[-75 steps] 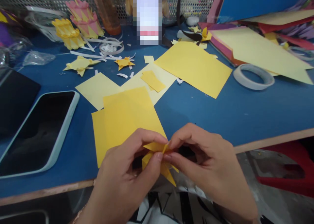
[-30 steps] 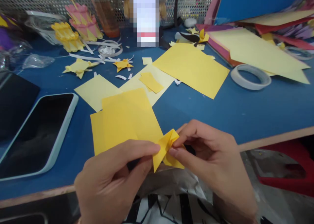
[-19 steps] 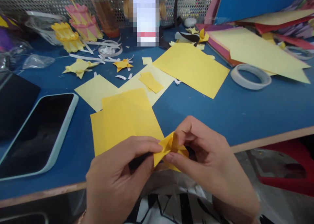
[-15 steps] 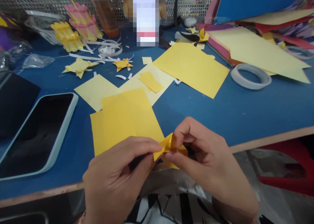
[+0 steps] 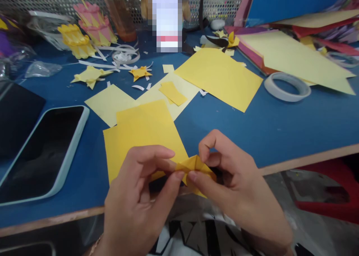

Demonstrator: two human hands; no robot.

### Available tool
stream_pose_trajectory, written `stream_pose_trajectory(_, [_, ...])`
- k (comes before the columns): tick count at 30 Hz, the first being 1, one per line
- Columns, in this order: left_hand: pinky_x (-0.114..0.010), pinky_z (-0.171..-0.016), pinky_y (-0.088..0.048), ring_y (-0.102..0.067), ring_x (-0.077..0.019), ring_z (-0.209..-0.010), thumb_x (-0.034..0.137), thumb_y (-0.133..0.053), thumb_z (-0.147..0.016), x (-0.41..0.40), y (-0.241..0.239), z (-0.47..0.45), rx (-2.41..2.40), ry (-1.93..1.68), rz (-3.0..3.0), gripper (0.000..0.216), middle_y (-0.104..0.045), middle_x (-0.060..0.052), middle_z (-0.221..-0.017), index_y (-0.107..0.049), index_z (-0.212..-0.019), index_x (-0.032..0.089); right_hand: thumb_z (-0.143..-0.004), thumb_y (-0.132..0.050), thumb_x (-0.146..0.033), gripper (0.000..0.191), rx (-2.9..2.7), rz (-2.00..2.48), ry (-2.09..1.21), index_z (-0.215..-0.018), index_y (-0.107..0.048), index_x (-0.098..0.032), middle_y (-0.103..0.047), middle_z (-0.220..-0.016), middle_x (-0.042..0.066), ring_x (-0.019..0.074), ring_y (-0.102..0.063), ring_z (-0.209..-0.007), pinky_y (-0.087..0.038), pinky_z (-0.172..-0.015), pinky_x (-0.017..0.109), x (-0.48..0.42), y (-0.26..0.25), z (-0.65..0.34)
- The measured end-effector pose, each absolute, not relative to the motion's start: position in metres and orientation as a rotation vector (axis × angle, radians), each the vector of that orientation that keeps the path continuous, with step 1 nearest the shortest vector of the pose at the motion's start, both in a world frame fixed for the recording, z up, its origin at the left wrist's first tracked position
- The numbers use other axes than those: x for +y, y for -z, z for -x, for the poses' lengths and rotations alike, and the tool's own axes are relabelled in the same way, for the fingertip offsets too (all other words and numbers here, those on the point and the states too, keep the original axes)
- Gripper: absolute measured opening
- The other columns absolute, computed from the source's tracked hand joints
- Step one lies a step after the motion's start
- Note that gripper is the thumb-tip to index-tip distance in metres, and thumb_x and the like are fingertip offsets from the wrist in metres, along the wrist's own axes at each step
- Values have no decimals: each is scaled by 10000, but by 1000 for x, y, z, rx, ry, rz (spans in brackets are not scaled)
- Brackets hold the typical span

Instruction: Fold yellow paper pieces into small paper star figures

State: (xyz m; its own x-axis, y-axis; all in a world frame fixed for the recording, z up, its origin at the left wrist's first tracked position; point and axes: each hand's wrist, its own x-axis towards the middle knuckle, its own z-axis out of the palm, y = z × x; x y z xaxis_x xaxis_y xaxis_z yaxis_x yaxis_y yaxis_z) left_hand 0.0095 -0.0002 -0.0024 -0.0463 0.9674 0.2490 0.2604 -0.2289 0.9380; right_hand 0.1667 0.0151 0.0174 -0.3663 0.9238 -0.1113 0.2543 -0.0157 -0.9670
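Observation:
A small folded yellow paper piece (image 5: 195,165) is held over the front edge of the blue table (image 5: 280,128). My left hand (image 5: 140,200) pinches its left side between thumb and fingers. My right hand (image 5: 238,188) pinches its right side, index finger bent above it. Just behind my left hand lie stacked yellow paper sheets (image 5: 140,136).
A phone (image 5: 45,151) in a pale case lies at the left beside a black device (image 5: 17,113). A larger yellow sheet (image 5: 221,76), a tape roll (image 5: 287,87), coloured paper stacks (image 5: 294,50), folded paper stars (image 5: 89,75), paper lanterns (image 5: 92,24) and white strips sit farther back.
The folded piece has been turned and flattened between my fingers. My left hand shifted its pinch closer to the piece; my right index finger lifted and curled above it.

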Motion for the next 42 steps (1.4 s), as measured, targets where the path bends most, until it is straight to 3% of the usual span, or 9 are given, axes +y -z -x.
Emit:
stream_pose_trajectory(7, [4,-640,-506,-632,-6,-635,75,-603,-765,0,-1,-7,1349,-1293,-1546,284,-592,123,-695,-549,-945,288,-855,-526,-129,227,-1661,1230,-1390,-875,-348,-269,-485,-616,-111,61,-388,-511,-321,-436,155,16,-14,-166])
stream_pose_trajectory(11, [4,-672,-496,-638,-7,-696,107,-596,-800,-1,-1,-7,1427,-1300,-1618,215,-641,122,-757,-604,-894,301,-833,-575,-138,217,-1556,1187,-1357,-791,-385,-233,-493,-645,-91,53,-462,-573,-391,-502,148,17,-14,-167])
stream_pose_trajectory(15, [-62,-688,-532,-661,-50,-729,113,-609,-797,1,-3,-5,1369,-1229,-1739,242,-688,103,-831,-622,-940,308,-830,-580,-103,175,-1522,1177,-1296,-727,-474,-197,-537,-649,-77,33,-479,-568,-374,-497,126,17,-12,-168])
stream_pose_trajectory(21, [-118,-718,-539,-684,-81,-826,197,-512,-874,5,-7,1,1296,-1043,-1990,189,-725,94,-900,-650,-925,315,-864,-574,-152,84,-1551,1171,-1257,-844,-520,-212,-600,-719,-66,37,-540,-622,-415,-541,126,18,-10,-168])
stream_pose_trajectory(26, [-102,-606,-518,-676,-58,-676,166,-559,-850,3,-5,-1,1367,-1167,-1950,189,-718,138,-765,-658,-825,326,-870,-590,-224,58,-1628,1213,-1262,-861,-533,-218,-611,-744,-63,45,-574,-664,-444,-562,127,18,-14,-168])
stream_pose_trajectory(31, [-98,-651,-512,-672,-50,-689,156,-606,-826,3,-10,-2,1319,-1043,-2009,133,-716,126,-768,-637,-789,281,-799,-684,-262,144,-1538,1259,-1170,-866,-559,-235,-642,-804,-73,40,-607,-699,-472,-588,103,16,-13,-165])
stream_pose_trajectory(37, [-132,-630,-527,-676,-72,-672,153,-607,-822,2,-7,-1,1314,-1072,-2019,131,-724,103,-766,-639,-785,275,-839,-613,-157,191,-1485,1170,-1214,-997,-607,-263,-700,-858,-64,47,-669,-790,-515,-677,97,16,-10,-166])
stream_pose_trajectory(42, [-124,-631,-527,-672,-68,-677,147,-622,-809,3,-8,0,1298,-1088,-2000,135,-725,103,-775,-639,-803,281,-841,-533,-76,202,-1542,1222,-1070,-910,-631,-239,-685,-779,-63,39,-644,-648,-486,-556,95,17,-9,-164])
